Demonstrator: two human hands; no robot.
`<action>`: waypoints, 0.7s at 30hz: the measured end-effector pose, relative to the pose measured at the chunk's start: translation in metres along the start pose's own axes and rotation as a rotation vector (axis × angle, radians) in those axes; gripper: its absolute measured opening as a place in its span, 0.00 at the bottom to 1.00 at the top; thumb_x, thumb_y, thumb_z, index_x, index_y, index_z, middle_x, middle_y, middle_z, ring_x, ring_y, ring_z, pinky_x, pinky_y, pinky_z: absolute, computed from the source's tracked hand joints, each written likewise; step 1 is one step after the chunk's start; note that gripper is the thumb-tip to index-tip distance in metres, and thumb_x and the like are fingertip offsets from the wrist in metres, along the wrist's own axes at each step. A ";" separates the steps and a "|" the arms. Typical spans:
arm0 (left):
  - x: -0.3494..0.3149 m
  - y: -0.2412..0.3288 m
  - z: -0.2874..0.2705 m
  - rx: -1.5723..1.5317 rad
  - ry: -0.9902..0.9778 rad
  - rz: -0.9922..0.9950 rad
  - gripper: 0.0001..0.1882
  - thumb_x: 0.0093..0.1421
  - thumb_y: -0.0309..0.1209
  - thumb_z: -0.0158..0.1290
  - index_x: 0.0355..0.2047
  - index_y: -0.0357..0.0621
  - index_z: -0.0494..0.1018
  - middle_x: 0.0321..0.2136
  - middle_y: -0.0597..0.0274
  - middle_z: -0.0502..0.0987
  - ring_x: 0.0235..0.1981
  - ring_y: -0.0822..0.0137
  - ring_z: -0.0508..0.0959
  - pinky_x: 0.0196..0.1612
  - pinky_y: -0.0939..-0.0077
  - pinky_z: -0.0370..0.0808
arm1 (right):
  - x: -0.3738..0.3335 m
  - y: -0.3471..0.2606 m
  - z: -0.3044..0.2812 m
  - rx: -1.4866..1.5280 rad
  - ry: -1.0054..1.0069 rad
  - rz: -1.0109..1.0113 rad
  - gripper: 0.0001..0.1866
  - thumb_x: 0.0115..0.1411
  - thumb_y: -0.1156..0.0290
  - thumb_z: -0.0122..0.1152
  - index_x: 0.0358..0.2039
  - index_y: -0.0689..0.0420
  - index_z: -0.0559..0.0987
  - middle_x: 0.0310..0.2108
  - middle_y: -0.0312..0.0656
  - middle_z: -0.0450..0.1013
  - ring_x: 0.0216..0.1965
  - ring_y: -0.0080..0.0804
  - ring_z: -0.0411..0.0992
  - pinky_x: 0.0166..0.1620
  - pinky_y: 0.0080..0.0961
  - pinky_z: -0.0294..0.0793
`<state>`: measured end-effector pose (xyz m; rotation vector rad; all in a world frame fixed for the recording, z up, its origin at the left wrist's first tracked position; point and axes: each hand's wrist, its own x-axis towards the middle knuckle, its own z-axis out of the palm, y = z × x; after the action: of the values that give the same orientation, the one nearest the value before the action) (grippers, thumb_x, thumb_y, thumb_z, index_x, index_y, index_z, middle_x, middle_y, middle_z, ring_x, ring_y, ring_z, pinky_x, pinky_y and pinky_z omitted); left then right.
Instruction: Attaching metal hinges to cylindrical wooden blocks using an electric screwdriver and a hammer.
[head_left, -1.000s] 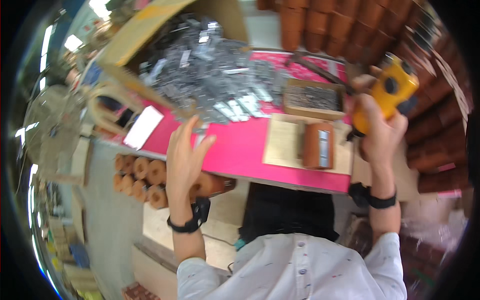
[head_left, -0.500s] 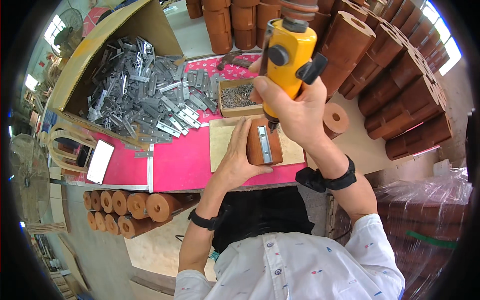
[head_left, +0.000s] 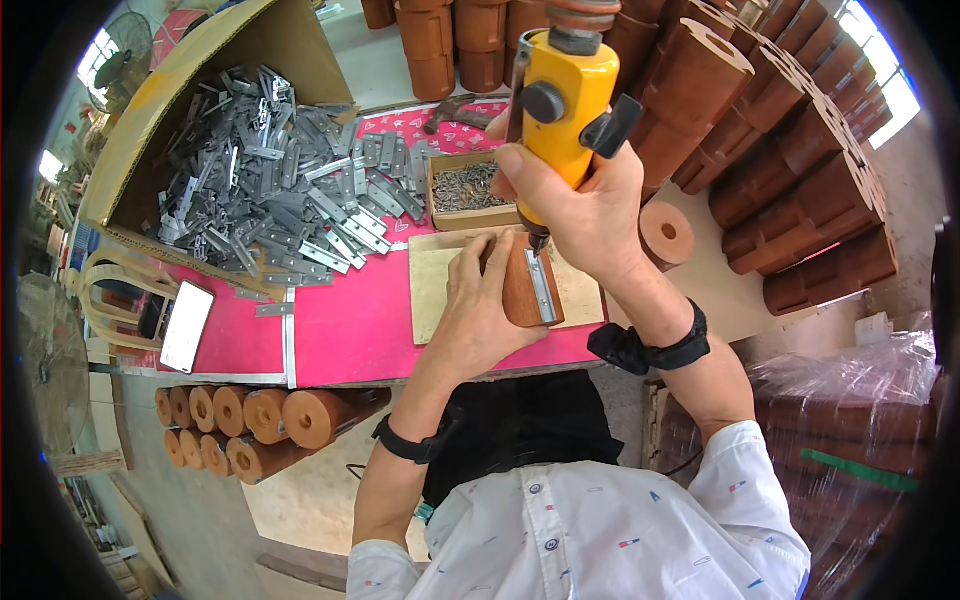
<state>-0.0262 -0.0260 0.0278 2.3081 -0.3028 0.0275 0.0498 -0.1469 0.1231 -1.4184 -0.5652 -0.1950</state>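
Observation:
My right hand grips a yellow power screwdriver held upright, its dark bit pointing down. The tip meets the far end of a silver metal plate, or hovers just above it; I cannot tell which. That plate lies lengthwise on a reddish-brown wooden block. Wrapped round the block's left side and near end is my left hand, fingers on the far side and thumb at the near end. A pale wooden board lies beneath the block. Any screw under the bit is hidden.
A cardboard box spills many metal plates leftward of the board. Behind it sit a small box of screws and a hammer. Brown wooden cylinders are stacked at right. A phone lies at the left edge.
The screwdriver bit has moved from beside the plate onto or just over its far end. My left hand has turned the block slightly, and its fingers are more bent.

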 end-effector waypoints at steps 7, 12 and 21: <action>0.004 0.009 -0.002 0.044 0.009 -0.030 0.57 0.38 0.40 0.72 0.65 0.37 0.52 0.59 0.44 0.54 0.62 0.45 0.59 0.63 0.56 0.62 | -0.004 0.006 -0.012 -0.013 0.027 -0.017 0.16 0.54 0.73 0.67 0.42 0.61 0.74 0.34 0.36 0.77 0.35 0.19 0.74 0.41 0.20 0.75; 0.003 0.010 -0.001 0.043 0.030 -0.009 0.55 0.39 0.41 0.72 0.64 0.38 0.54 0.59 0.44 0.55 0.61 0.44 0.59 0.63 0.55 0.61 | -0.007 0.007 -0.010 0.018 0.051 -0.032 0.16 0.53 0.73 0.68 0.42 0.61 0.74 0.34 0.36 0.77 0.35 0.20 0.74 0.41 0.20 0.75; 0.006 0.008 -0.002 0.071 0.032 0.026 0.55 0.37 0.40 0.72 0.63 0.37 0.55 0.57 0.41 0.56 0.58 0.41 0.61 0.60 0.50 0.63 | -0.009 0.009 -0.011 0.028 0.068 -0.037 0.17 0.51 0.72 0.69 0.40 0.60 0.75 0.32 0.35 0.76 0.33 0.20 0.73 0.39 0.21 0.74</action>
<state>-0.0225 -0.0311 0.0359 2.3720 -0.3198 0.0896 0.0493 -0.1580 0.1104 -1.3697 -0.5362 -0.2632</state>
